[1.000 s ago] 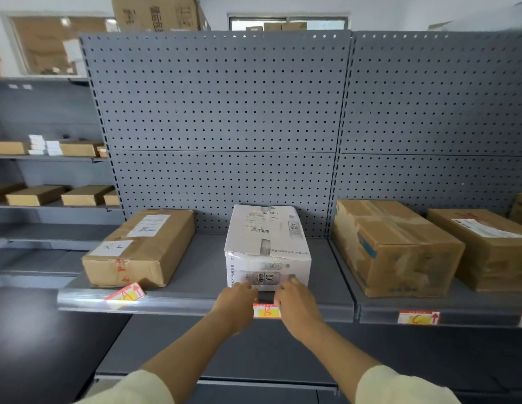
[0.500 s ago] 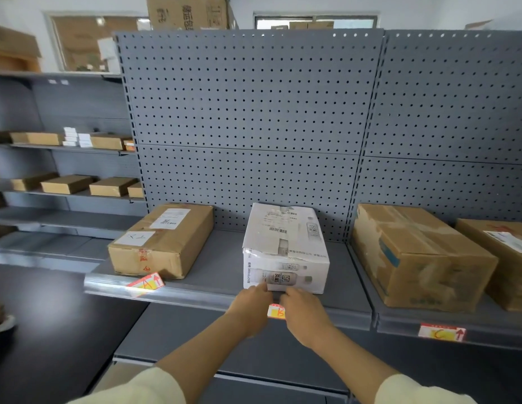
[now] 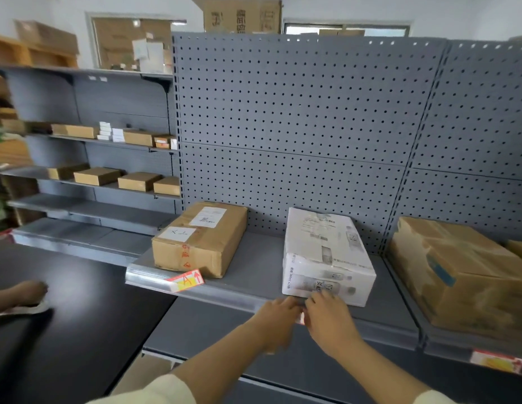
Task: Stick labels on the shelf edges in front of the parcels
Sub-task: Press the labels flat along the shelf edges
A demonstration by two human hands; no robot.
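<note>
Both hands meet at the shelf edge (image 3: 224, 298): the left hand (image 3: 278, 314) and right hand (image 3: 327, 319) press, fingers together, on a small label (image 3: 301, 317) that barely shows between them. Just above them sits a white parcel (image 3: 327, 258). Further left, a brown parcel (image 3: 200, 239) stands behind a label marked A (image 3: 186, 280).
</note>
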